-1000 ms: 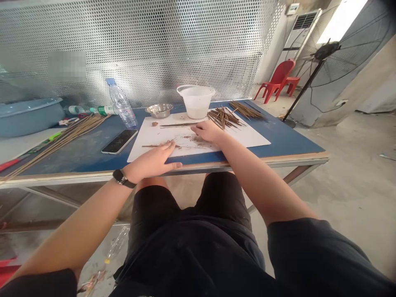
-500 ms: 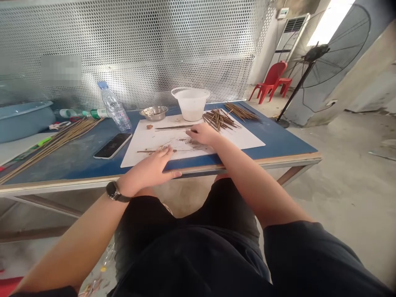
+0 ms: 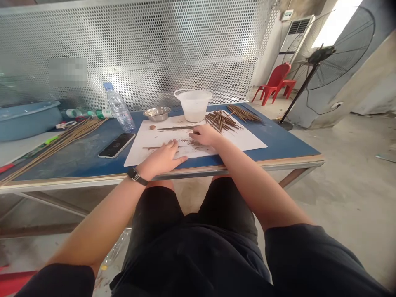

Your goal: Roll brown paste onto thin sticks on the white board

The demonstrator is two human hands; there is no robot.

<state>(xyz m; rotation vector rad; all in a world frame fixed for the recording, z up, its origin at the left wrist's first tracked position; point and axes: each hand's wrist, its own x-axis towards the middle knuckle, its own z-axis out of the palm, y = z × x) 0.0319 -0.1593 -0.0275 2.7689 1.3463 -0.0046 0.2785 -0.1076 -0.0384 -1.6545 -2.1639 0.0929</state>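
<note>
Left hand (image 3: 163,158) lies flat, unclenched, over a brown stick (image 3: 151,147) — right hand (image 3: 204,135) curled, grip unclear.

The bench (image 3: 286,142) is surfaced in blue and edged in tan. The board (image 3: 244,139) is coloured white and speckled with brown near its middle; the piled sticks (image 3: 222,121) are toned brown. Translucent white is shown by the bucket (image 3: 194,108), silver by the bowl (image 3: 157,116). The bottle (image 3: 120,109) is capped in blue. The silver-grey panel (image 3: 139,53) is patterned with dots. Red is borne by the chairs (image 3: 276,79).
</note>
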